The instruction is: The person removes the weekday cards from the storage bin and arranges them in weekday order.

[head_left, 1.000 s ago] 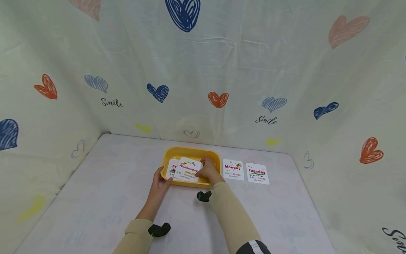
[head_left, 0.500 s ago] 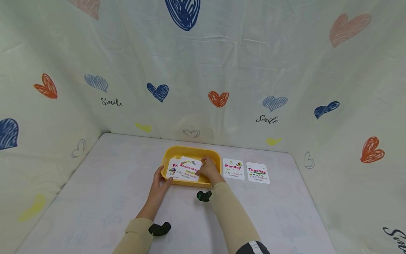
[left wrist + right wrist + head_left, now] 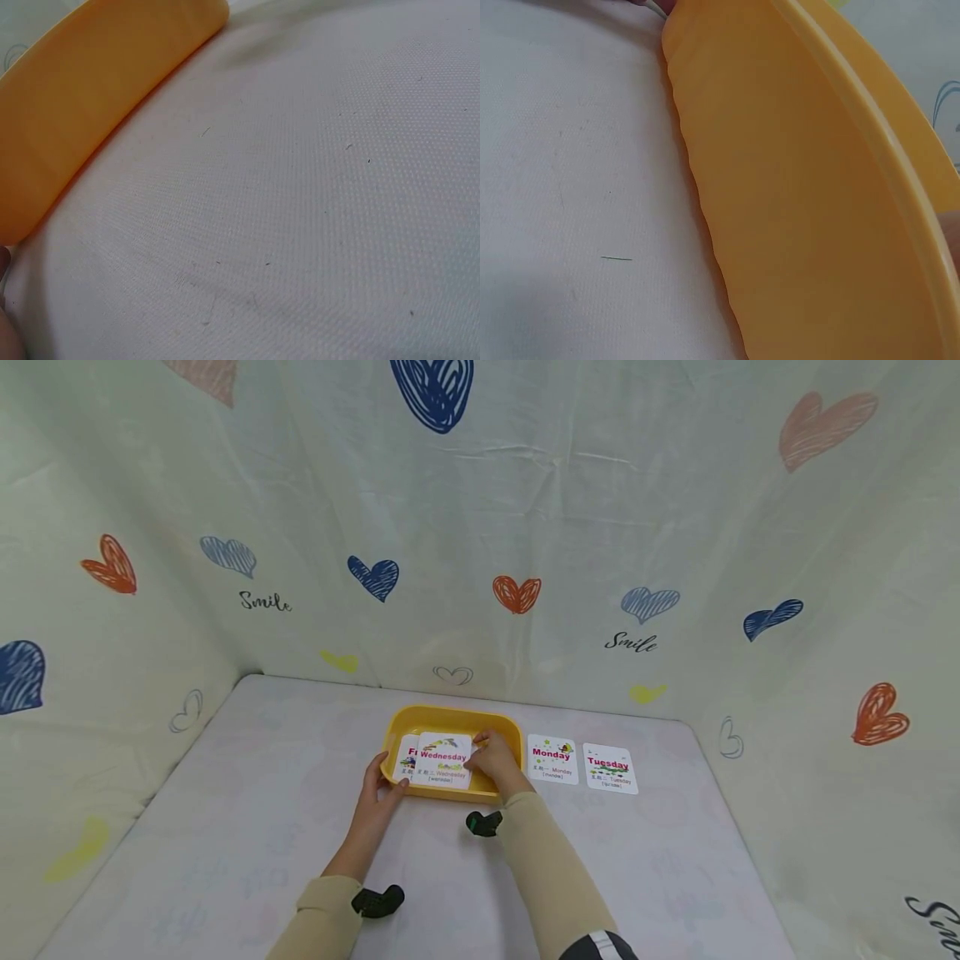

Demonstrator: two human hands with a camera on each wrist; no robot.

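A yellow tray [image 3: 453, 712] stands near the back of the table, its outer wall [image 3: 97, 90] filling the upper left of the left wrist view. My left hand [image 3: 375, 797] grips its left end, thumb at the front corner. Inside lies a white card printed "Wednesday" [image 3: 442, 770], partly over another card [image 3: 406, 760] whose visible lettering starts with "F". The right edge of the Wednesday card is between the fingers and thumb of my right hand [image 3: 497, 762], which reaches into the tray. In the right wrist view the tray wall [image 3: 780, 165] hides most of that hand.
To the right of the tray, a "Monday" card [image 3: 552, 760] and a "Tuesday" card [image 3: 610, 770] lie side by side on the white table [image 3: 660, 860]. Behind the table hangs a pale curtain [image 3: 450, 510] with printed hearts.
The Wednesday card has turned from a tilt to nearly level, covering a little more of the card under it. My right hand stays at its right edge; the left hand keeps its place.
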